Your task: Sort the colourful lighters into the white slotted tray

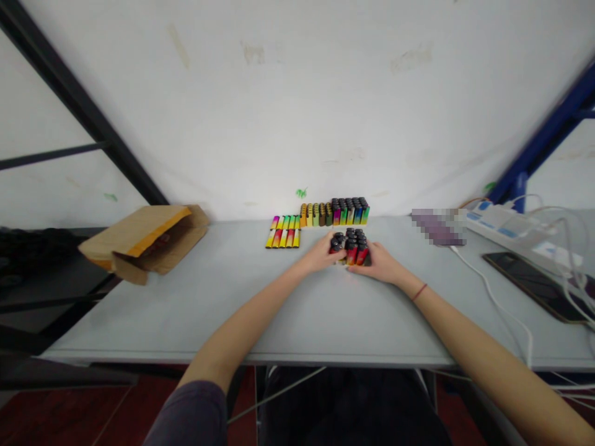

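Note:
A small block of upright red-and-yellow lighters with black tops stands on the table between my hands. My left hand has its fingers closed round a few red lighters at the block's left side, slightly apart from the rest and tilted. Against the block's right side, my right hand is curled, thumb near the front lower edge. Behind stand a block of black-topped gradient-coloured lighters and a yellow-to-brown group. Two rows of coloured lighters lie flat to the left.
An open brown cardboard box lies on the left of the grey table. To the right are a purple phone on a white cable, a white power strip and a dark phone. The white wall rises behind.

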The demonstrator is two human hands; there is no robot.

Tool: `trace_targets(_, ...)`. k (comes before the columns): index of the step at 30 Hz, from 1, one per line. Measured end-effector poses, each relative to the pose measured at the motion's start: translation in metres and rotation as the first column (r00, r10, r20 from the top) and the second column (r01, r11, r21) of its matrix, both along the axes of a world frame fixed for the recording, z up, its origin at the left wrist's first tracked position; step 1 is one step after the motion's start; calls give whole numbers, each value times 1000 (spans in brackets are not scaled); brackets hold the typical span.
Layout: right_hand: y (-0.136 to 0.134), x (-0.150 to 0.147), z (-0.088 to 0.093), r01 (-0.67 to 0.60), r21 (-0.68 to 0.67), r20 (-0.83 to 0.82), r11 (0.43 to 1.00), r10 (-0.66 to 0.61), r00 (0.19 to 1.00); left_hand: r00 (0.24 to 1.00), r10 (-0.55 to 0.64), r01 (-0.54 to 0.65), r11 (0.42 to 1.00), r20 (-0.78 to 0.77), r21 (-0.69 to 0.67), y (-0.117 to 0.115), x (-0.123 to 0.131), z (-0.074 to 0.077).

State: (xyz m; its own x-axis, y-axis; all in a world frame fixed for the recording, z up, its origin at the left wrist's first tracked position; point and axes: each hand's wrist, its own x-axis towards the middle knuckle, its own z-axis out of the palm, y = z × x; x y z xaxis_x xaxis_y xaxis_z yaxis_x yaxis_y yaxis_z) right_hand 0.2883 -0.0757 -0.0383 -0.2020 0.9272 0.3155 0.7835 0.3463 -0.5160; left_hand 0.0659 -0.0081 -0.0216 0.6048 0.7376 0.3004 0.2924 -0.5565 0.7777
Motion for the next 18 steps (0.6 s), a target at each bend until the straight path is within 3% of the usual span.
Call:
trace_targets(11, 1, 0, 0, -10, 1, 26, 1000, 10, 1000, 985, 134, -132, 991, 107, -29, -2, 1, 2)
trace_targets(18, 1, 0, 2, -17, -7, 13, 1000, 18, 1000, 995, 90, -89, 996, 31, -26, -12, -1, 0)
